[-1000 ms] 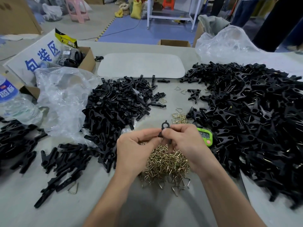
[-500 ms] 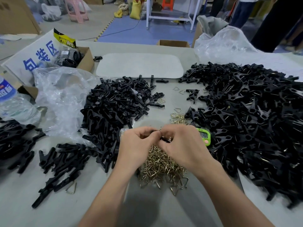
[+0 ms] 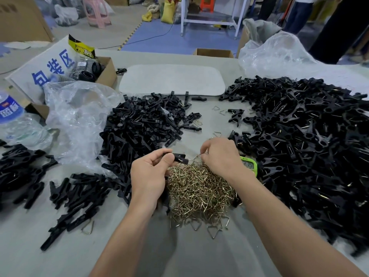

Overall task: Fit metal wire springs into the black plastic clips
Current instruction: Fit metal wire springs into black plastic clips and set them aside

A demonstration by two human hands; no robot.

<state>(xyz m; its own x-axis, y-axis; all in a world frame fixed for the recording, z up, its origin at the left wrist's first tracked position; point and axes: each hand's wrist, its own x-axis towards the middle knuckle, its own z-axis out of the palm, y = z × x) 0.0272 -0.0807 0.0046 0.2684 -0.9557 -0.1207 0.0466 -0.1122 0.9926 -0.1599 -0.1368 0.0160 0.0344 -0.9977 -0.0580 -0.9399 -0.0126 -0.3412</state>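
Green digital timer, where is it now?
Head view, right of centre: green digital timer beside the right hand, between the brass wire spring pile and the black plastic clip heap.

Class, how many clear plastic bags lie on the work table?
2. One clear plastic bag lies crumpled at the left beside the water bottle; the other bag sits far right, behind the big clip heap. Others may be hidden.
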